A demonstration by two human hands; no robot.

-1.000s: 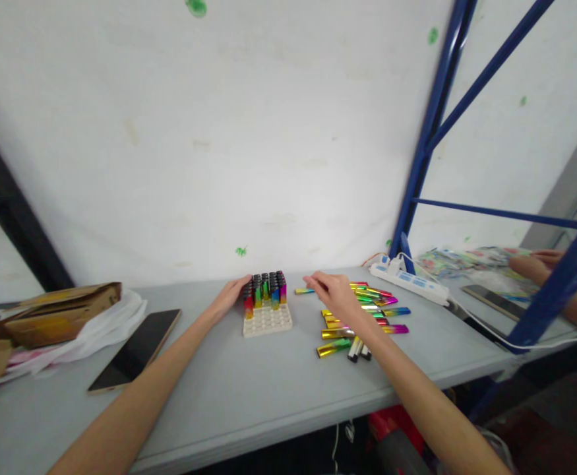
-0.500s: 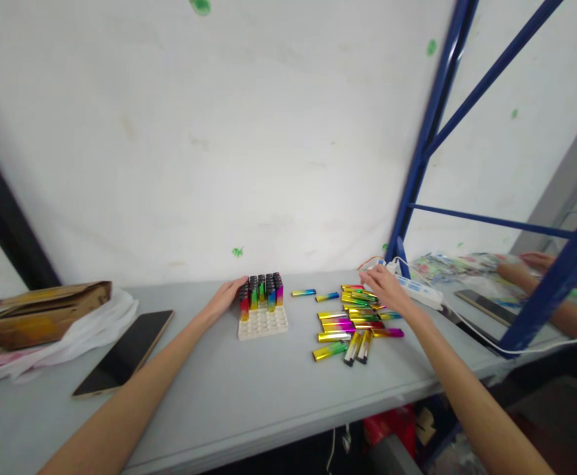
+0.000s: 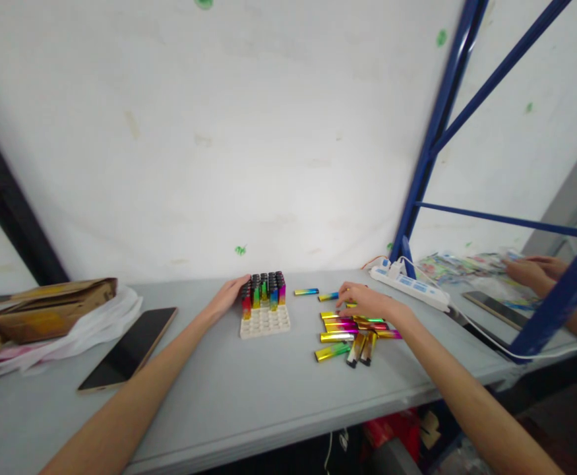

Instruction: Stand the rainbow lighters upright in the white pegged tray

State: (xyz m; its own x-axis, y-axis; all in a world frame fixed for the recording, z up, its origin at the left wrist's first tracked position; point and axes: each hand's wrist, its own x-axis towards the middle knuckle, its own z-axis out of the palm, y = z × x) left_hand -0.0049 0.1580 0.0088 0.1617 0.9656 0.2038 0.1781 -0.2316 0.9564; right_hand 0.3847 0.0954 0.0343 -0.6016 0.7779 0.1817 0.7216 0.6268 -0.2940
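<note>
A white rack (image 3: 266, 324) with rows of round holes sits mid-table. Several shiny rainbow-coloured tubes with black ends (image 3: 264, 290) stand upright in its rear part and left edge. My left hand (image 3: 229, 295) lies against the left side of these tubes, fingers stretched out, fingertips partly hidden behind them. To the right, more such tubes (image 3: 337, 326) lie loose in a pile. Above that pile is my right hand (image 3: 362, 301), palm down, fingers bent and slightly apart. It hides part of the pile, and nothing is visibly held in it.
A dark phone (image 3: 128, 349) lies left of the rack, beside a cardboard box (image 3: 53, 310) on white plastic. A power strip (image 3: 411, 288) with cables runs at the back right, near a blue shelf frame (image 3: 424, 152). Beyond it, another person's hands (image 3: 533, 272) handle plastic bags.
My right hand has moved left and toward me, from the pile's far end to over its middle. My left hand stays beside the rack. The view has shifted slightly.
</note>
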